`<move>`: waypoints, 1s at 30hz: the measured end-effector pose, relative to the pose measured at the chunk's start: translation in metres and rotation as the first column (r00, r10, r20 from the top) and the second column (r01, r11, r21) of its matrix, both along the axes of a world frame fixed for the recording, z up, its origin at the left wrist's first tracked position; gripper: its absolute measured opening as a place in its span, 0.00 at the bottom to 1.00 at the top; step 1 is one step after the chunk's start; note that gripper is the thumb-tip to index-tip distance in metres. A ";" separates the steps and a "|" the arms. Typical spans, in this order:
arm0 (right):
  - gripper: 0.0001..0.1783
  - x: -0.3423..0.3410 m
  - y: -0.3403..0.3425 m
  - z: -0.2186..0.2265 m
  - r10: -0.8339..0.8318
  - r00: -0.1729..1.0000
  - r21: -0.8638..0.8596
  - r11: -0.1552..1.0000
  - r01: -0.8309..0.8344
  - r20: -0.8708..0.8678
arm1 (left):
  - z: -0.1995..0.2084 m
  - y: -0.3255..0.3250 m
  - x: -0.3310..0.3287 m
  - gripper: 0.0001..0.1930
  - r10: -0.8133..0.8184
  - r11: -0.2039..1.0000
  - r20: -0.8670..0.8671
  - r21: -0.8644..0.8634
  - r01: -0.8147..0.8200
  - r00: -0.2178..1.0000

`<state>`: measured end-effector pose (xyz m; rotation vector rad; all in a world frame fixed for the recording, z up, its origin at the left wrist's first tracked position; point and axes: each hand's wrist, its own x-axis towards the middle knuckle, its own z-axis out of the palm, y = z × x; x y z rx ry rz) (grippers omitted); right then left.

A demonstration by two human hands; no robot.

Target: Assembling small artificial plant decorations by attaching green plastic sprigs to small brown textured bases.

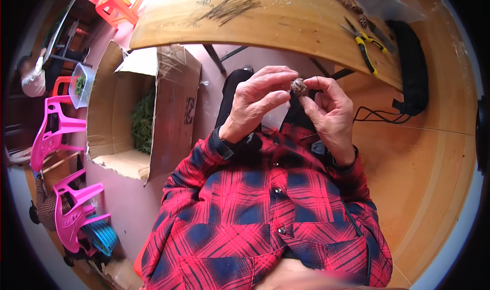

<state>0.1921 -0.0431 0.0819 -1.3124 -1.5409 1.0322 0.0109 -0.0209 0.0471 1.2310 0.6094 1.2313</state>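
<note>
In front of my chest, just off the near edge of the wooden table, a small brown pine cone (298, 87) is between my two hands. My right hand (331, 109) pinches it, thumb against its lower side and forefinger curled above. A thin dark strand, seemingly wire, shows by the right fingertips. My left hand (258, 97) comes in from the other side with its fingers stretched out and thumb apart. Its fingertips are right beside the cone; whether they touch it I cannot tell.
The wooden table (286, 32) carries thin dark wires (229, 9), yellow-black pliers (365, 42), more pine cones (349, 5) and a black pouch (411, 68). A cardboard box (173, 106) with green sprigs stands left. Beyond it are pink chairs (53, 127), a blue basket (102, 236) and other people.
</note>
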 end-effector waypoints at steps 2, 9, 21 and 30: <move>0.15 -0.002 -0.008 -0.008 0.009 0.997 -0.023 1.000 -0.011 -0.076 | -0.005 -0.010 0.007 0.18 0.002 0.998 0.027 -0.062 0.000 1.000; 0.14 -0.007 -0.026 -0.020 0.039 0.973 -0.092 0.994 -0.061 -0.227 | -0.019 -0.028 0.011 0.16 0.066 0.998 0.114 -0.025 -0.063 0.991; 0.09 -0.005 -0.044 0.006 0.089 0.980 -0.031 0.996 -0.085 0.178 | -0.035 -0.036 0.007 0.14 0.192 0.973 0.120 -0.149 -0.174 0.974; 0.08 -0.011 -0.037 -0.002 0.113 0.952 0.114 0.982 -0.151 0.286 | -0.039 -0.034 0.006 0.15 0.174 0.981 0.113 -0.104 -0.163 0.978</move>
